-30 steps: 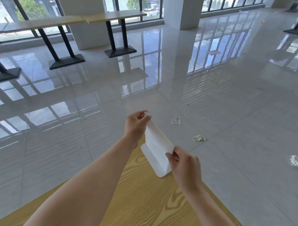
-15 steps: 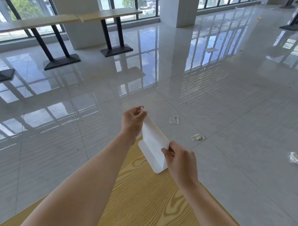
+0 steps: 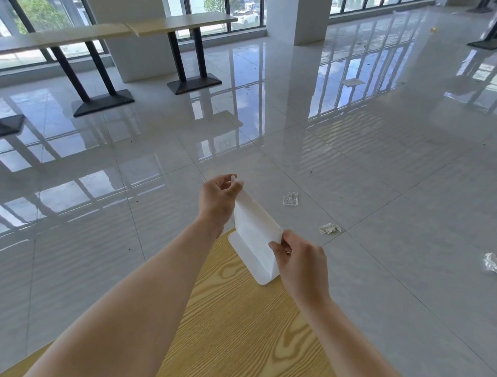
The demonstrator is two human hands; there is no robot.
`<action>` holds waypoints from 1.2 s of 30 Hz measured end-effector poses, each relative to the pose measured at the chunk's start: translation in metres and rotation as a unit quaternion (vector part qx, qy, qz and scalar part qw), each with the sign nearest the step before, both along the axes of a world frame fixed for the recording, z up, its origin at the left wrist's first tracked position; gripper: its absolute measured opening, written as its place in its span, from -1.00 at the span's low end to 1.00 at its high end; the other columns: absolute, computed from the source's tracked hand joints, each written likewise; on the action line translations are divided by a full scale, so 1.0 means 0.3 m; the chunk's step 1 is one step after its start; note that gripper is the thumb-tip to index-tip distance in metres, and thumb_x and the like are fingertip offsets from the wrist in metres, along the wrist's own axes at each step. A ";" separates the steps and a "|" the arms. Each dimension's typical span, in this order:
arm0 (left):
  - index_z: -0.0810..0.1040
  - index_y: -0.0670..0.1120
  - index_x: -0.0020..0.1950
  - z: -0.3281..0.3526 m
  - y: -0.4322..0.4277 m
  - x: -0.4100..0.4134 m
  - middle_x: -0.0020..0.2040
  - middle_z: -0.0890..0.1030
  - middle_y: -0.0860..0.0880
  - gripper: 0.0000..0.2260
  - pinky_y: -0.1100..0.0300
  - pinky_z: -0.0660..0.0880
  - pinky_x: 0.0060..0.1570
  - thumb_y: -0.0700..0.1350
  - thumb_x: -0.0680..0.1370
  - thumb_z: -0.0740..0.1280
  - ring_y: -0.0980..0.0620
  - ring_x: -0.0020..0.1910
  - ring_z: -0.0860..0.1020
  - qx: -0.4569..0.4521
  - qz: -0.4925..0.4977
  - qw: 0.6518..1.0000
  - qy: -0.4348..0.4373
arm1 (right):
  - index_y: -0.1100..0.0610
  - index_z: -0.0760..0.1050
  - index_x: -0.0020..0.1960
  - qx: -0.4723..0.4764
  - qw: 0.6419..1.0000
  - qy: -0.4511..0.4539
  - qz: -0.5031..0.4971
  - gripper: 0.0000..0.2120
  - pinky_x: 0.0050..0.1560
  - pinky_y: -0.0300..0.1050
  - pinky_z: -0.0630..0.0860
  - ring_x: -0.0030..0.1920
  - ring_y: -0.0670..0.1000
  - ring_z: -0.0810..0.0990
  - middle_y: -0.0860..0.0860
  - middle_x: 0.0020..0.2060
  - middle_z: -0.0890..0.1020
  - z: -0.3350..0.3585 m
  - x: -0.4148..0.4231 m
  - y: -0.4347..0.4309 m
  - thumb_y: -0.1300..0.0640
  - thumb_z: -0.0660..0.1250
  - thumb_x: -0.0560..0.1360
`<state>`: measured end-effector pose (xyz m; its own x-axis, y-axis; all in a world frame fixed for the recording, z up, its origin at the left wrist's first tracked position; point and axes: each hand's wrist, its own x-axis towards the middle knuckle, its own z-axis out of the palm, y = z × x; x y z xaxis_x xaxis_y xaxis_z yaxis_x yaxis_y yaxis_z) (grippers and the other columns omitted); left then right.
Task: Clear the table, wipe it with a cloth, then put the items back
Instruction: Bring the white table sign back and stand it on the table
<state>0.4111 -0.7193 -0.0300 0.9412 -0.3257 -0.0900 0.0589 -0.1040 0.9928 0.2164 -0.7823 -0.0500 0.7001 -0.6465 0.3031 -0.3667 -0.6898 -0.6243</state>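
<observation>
A white upright sign stand (image 3: 254,239) sits at the far corner of the wooden table (image 3: 233,331), its flat base on the tabletop. My left hand (image 3: 218,199) pinches the stand's far top corner. My right hand (image 3: 300,264) pinches its near top corner. Both arms reach forward over the table. No cloth is in view.
Beyond the table edge lies glossy tiled floor with three crumpled wrappers (image 3: 290,199), (image 3: 329,228), (image 3: 495,264). Long tables on black pedestal bases (image 3: 194,83) stand by the windows at the back. A white pillar (image 3: 293,12) rises at the back centre.
The view has tilted slightly, so hands and stand sit a little higher in frame. Both hands keep their pinch on the stand, which stays at the table corner.
</observation>
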 end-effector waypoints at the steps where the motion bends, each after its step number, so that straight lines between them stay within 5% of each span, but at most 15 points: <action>1: 0.64 -0.08 0.22 0.001 -0.002 0.002 -0.03 0.68 0.01 -0.74 0.28 0.54 -0.05 -0.08 0.55 0.45 0.13 -0.08 0.64 0.001 0.002 1.000 -0.001 | 0.12 0.55 -0.18 -0.001 1.000 -0.001 0.001 -0.85 -0.43 -0.36 0.25 -0.42 -0.01 0.55 -0.04 -0.40 0.64 -0.001 0.002 -0.004 0.10 0.47 0.50; 18: 0.62 -0.10 0.24 0.016 0.004 -0.006 -0.05 0.66 0.03 -0.72 0.07 0.57 0.13 -0.07 0.55 0.44 0.07 -0.09 0.60 0.023 0.002 1.000 -0.002 | 0.10 0.50 -0.22 0.007 1.000 0.005 -0.004 -0.80 -0.47 -0.38 0.24 -0.49 -0.09 0.41 -0.07 -0.47 0.58 -0.006 0.009 -0.014 0.10 0.48 0.49; 22: 0.61 -0.07 0.23 0.034 0.004 -0.008 -0.08 0.66 0.07 -0.73 0.09 0.57 0.02 -0.06 0.55 0.43 0.09 -0.15 0.58 0.049 0.002 0.999 -0.007 | 0.12 0.50 -0.21 0.007 1.000 0.007 0.008 -0.80 -0.42 -0.38 0.25 -0.43 -0.03 0.52 -0.05 -0.43 0.62 -0.006 0.008 -0.020 0.09 0.45 0.51; 26: 0.62 -0.08 0.21 0.055 0.018 -0.018 -0.16 0.61 0.06 -0.74 0.21 0.48 -0.13 -0.01 0.57 0.40 0.11 -0.23 0.52 0.080 -0.007 0.997 -0.012 | 0.15 0.49 -0.23 0.012 1.000 0.020 0.010 -0.78 -0.41 -0.17 0.33 -0.43 -0.01 0.51 -0.05 -0.46 0.57 -0.004 0.006 -0.018 0.09 0.43 0.52; 31: 0.50 -0.11 0.40 0.099 0.065 -0.045 0.12 0.60 0.04 -0.59 0.11 0.47 0.15 0.05 0.61 0.32 0.00 0.13 0.55 0.111 -0.023 0.993 -0.021 | 0.15 0.51 -0.21 0.012 0.999 0.030 0.010 -0.80 -0.35 -0.11 0.44 -0.38 0.00 0.55 -0.05 -0.42 0.60 0.004 0.002 -0.003 0.09 0.43 0.53; 34: 0.49 -0.09 0.41 0.123 0.112 -0.072 0.24 0.61 -0.03 -0.59 -0.06 0.52 0.25 0.05 0.61 0.31 -0.08 0.18 0.57 0.128 -0.018 0.991 -0.028 | 0.17 0.53 -0.17 0.024 0.999 0.041 0.015 -0.81 -0.30 -0.11 0.47 -0.31 0.03 0.60 -0.01 -0.35 0.64 0.007 -0.006 0.002 0.07 0.44 0.52; 36: 0.48 -0.08 0.42 0.132 0.151 -0.093 0.25 0.60 -0.02 -0.59 0.02 0.50 0.19 0.03 0.61 0.31 -0.04 0.17 0.56 0.128 -0.015 0.991 -0.033 | 0.16 0.56 -0.05 0.034 0.999 0.034 0.024 -0.82 -0.22 -0.13 0.52 -0.20 0.03 0.65 0.00 -0.22 0.69 0.015 -0.017 0.008 0.05 0.46 0.50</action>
